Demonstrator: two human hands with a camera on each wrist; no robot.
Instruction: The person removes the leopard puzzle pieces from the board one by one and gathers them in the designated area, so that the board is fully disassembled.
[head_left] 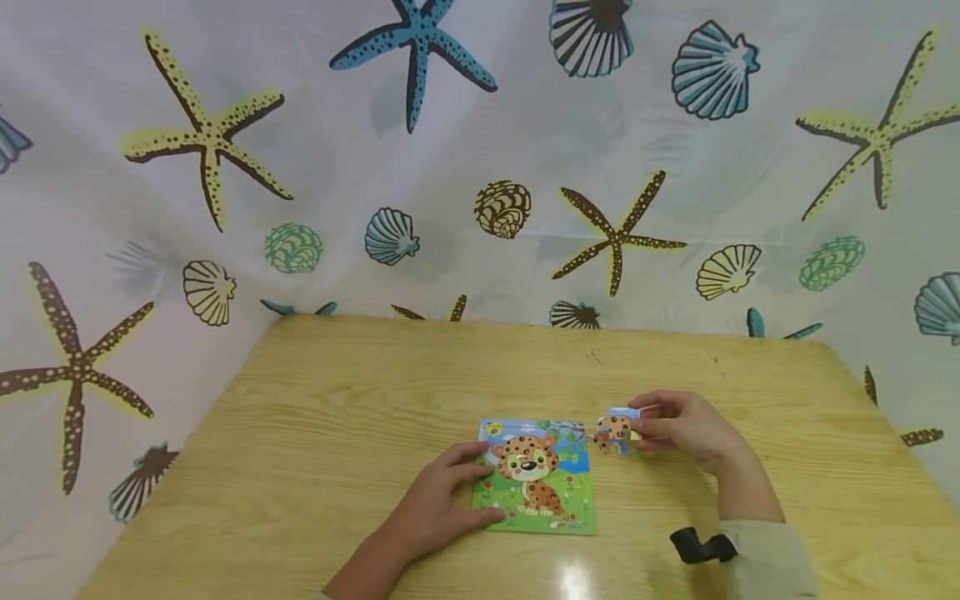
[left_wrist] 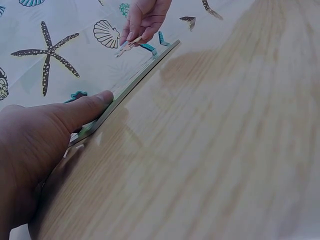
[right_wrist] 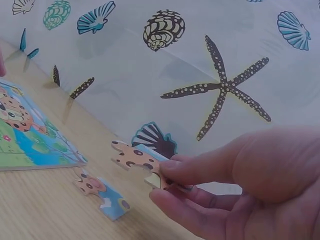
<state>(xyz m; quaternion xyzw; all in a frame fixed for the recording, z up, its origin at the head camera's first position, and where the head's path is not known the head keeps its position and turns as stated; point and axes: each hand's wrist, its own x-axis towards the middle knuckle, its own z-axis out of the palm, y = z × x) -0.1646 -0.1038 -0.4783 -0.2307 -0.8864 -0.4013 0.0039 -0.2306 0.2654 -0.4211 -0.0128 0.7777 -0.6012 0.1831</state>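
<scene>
A square leopard jigsaw puzzle (head_left: 573, 500) lies flat on the table with its picture facing up. My left hand (head_left: 442, 496) rests at its left side, fingers and thumb spread over that edge. In the left wrist view the thumb (left_wrist: 90, 107) lies straight along the puzzle's rim. To the right, my right hand (head_left: 690, 429) pinches a spotted orange-and-blue puzzle piece (right_wrist: 137, 159) between thumb and fingers, raised over the table. Below it, close to the puzzle's corner, is a second puzzle piece (right_wrist: 102, 192) with orange spots and blue.
The wooden table (head_left: 360, 392) reaches back to a white cloth (head_left: 450, 167) printed with starfish and shells, which also hangs along both sides. A black strap end (head_left: 702, 546) sticks out beside the right sleeve (head_left: 768, 558).
</scene>
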